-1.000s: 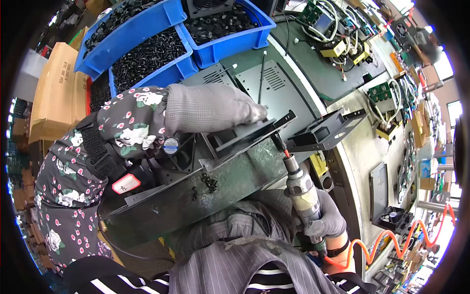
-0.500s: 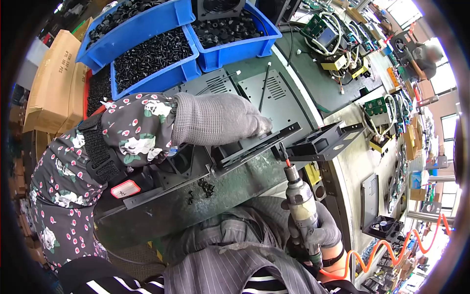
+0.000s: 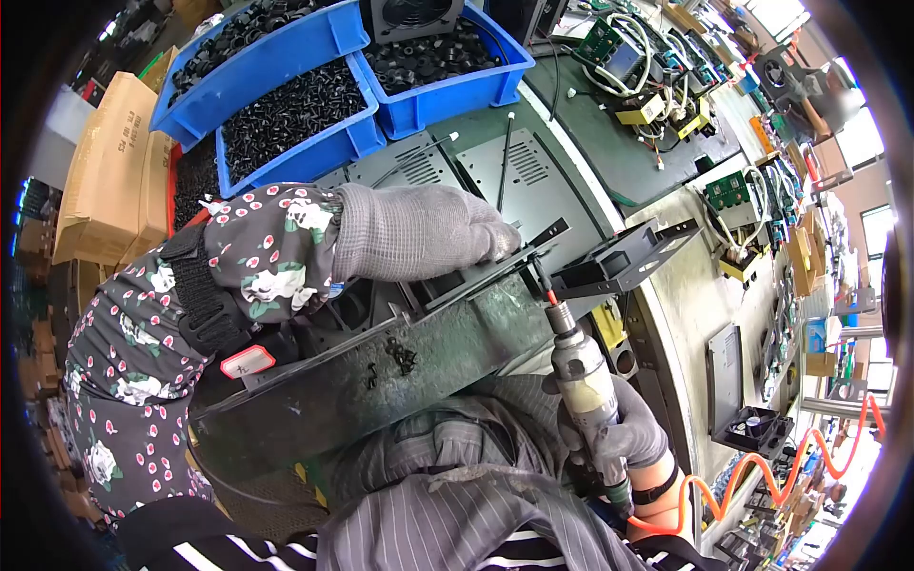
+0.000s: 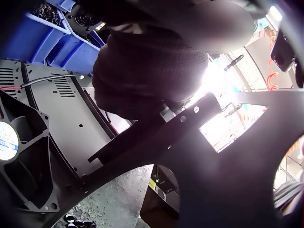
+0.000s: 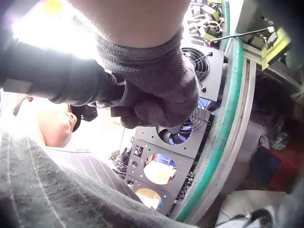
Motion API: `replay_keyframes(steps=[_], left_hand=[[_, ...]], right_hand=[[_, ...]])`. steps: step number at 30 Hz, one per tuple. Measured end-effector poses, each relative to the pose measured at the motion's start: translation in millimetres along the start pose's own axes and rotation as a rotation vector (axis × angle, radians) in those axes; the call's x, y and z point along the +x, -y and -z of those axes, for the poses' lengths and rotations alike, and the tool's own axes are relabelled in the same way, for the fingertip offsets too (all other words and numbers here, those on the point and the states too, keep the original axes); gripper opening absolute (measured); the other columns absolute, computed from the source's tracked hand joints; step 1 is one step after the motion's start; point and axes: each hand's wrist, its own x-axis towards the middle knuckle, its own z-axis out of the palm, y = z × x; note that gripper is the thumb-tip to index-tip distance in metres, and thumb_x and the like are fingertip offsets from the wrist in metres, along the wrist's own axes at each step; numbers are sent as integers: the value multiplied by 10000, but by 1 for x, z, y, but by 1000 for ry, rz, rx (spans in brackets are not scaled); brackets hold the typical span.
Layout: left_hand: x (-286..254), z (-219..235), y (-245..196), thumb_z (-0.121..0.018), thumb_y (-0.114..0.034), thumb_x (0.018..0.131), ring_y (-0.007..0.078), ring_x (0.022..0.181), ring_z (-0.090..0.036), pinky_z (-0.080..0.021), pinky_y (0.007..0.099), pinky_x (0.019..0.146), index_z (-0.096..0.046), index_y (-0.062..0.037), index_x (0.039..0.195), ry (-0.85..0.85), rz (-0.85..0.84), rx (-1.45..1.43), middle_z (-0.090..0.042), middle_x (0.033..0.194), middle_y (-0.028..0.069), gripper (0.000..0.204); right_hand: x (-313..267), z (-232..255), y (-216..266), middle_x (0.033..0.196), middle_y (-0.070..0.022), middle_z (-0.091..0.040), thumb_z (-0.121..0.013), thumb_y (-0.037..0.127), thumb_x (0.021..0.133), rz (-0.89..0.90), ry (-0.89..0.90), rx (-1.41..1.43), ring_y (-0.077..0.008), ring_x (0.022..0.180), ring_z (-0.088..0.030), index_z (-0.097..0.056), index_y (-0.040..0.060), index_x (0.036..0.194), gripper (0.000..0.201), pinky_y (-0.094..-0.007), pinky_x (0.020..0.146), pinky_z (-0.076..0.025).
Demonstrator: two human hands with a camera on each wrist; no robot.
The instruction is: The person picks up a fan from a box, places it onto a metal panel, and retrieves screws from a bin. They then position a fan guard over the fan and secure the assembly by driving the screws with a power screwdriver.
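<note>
My gloved left hand (image 3: 428,233) grips the edge of a black metal bracket (image 3: 495,271). The curled hand (image 4: 147,71) also shows dark above the bracket (image 4: 190,118) in the left wrist view. A black fan (image 4: 26,156) with a round label sits at the near end of the same frame. In my gloved right hand (image 3: 624,423) is a pneumatic screwdriver (image 3: 583,376), its bit pointing up at the bracket's far end. The right wrist view shows the fingers (image 5: 156,104) wrapped round the dark tool.
Blue bins (image 3: 286,143) of black screws and small parts stand at the back left. Vented grey panels (image 3: 538,176) lie behind my left hand. Loose screws (image 3: 400,357) sit on the green bench. Another black bracket (image 3: 628,257) lies right, near an orange coiled hose (image 3: 762,466).
The head view has shifted slightly. My left forearm has come partly over the fan's round label. The screwdriver's bit stays close to the bracket's far end, held in my right hand throughout.
</note>
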Motion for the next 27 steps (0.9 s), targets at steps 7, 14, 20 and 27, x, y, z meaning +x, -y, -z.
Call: replay_keyframes(steps=[7, 14, 20, 27], left_hand=[[-7, 15, -32, -480, -244, 948, 181, 970, -596, -464, 307, 885, -578, -17, 1223, 77, 226, 23, -661, 1050, 87, 370], [-52, 2, -84, -523, -395, 933, 222, 843, -637, -496, 330, 763, -561, -6, 1234, -124, 347, 302, -660, 931, 152, 494], [-47, -23, -75, -524, -403, 941, 377, 885, -635, -515, 428, 765, -622, 11, 1104, -355, 269, 680, -660, 951, 209, 456], [-47, -21, -76, -514, -388, 957, 361, 801, -642, -511, 416, 696, -646, -7, 1077, -453, 232, 590, -659, 826, 195, 420]], right_hand=[[-5, 6, -9, 862, -25, -605, -913, 353, 383, 48, -24, -128, -101, 683, -563, -502, -85, 1226, 1035, -213, 609, -447], [8, 29, -24, 810, -24, -602, -775, 299, 595, 9, -14, -108, -105, 650, -555, -564, -1, 1089, 616, -227, 599, -457], [38, 43, -18, 874, 15, -548, -734, 253, 753, 32, 170, -154, -65, 774, -503, -546, 23, 1122, 473, -213, 698, -424], [50, 42, -15, 947, -12, -562, -801, 291, 698, 76, 259, -275, -105, 855, -521, -534, -21, 1207, 654, -243, 769, -440]])
